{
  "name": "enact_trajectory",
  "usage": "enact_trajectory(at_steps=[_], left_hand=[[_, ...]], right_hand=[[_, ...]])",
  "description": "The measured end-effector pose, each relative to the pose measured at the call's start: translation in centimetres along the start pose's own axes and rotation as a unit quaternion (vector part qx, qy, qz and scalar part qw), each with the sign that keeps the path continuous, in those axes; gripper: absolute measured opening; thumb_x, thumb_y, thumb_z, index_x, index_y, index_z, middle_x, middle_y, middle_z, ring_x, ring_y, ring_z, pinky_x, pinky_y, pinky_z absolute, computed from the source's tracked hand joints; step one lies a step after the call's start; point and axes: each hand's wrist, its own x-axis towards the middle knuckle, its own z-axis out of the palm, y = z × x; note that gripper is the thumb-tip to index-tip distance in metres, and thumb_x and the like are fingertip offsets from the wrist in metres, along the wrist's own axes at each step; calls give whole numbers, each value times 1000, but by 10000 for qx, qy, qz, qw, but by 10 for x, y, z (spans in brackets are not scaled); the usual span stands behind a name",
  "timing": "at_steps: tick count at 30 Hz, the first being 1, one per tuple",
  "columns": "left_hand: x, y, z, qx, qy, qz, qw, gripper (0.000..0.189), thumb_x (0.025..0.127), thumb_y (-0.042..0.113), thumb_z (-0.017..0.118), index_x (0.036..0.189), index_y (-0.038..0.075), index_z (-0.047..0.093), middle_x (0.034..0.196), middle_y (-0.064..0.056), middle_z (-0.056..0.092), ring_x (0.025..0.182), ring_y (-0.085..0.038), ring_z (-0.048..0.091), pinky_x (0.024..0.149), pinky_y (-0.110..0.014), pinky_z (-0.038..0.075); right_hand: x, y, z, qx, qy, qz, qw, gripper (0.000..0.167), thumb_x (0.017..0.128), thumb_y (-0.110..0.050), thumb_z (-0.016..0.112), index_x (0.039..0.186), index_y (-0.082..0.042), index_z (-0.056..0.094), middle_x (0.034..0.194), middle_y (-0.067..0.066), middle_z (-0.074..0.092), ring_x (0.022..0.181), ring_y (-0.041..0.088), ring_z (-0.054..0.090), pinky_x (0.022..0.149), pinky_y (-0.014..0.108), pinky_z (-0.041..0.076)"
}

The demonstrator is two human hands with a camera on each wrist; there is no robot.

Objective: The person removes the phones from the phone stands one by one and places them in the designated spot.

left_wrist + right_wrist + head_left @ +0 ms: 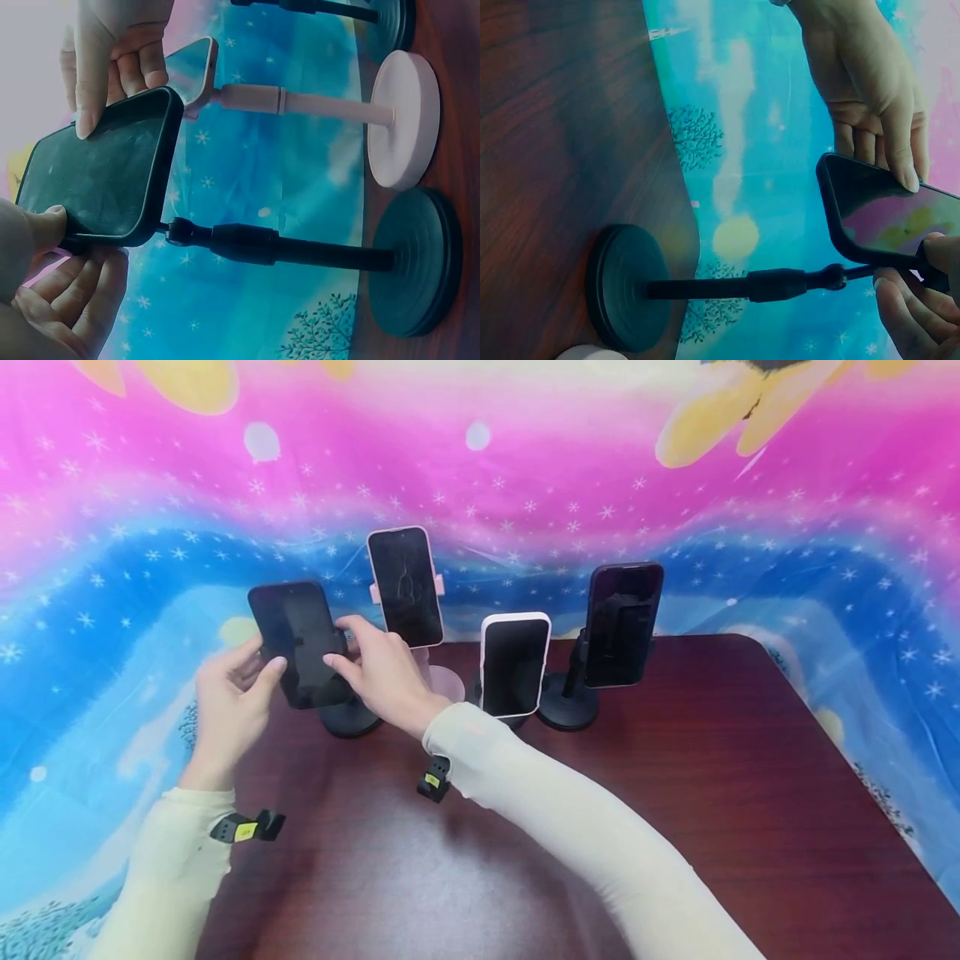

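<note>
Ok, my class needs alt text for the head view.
Both hands grip a black phone at a black stand on a dark red table. To its right are a pink-cased phone, a white-cased phone and a dark phone.

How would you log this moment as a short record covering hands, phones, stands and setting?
Left hand: holds leftmost phone by its left side
Right hand: holds the same phone by its right side
Support: left black stand, neck reaching the phone; holder mostly hidden
Other phones, left to right: pink-cased phone on pink stand, white-framed phone, rightmost phone on right black stand
Surface: reddish-brown table
Backdrop: pink-and-blue snowflake cloth
</note>
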Motion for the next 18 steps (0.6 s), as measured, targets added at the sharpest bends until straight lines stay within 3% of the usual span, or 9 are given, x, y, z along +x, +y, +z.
enact_trajectory(at_steps=[10, 18], left_hand=[[-16, 14, -2, -447, -49, -144, 9989, 40, 98, 13, 67, 137, 10, 63, 132, -7, 68, 108, 11, 66, 87, -6, 52], [-31, 36, -2, -854, 71, 111, 9963, 39, 96, 3, 66, 134, 12, 65, 119, 16, 72, 107, 5, 69, 87, -8, 54]], right_hand=[[-17, 0, -9, 717, 76, 1, 9974, 50, 96, -27, 71, 142, -14, 56, 121, 6, 73, 93, 9, 73, 82, 18, 60], [-33, -3, -20, 1103, 226, -364, 9930, 47, 94, -20, 74, 137, -9, 59, 108, 7, 76, 83, 4, 70, 79, 12, 57]])
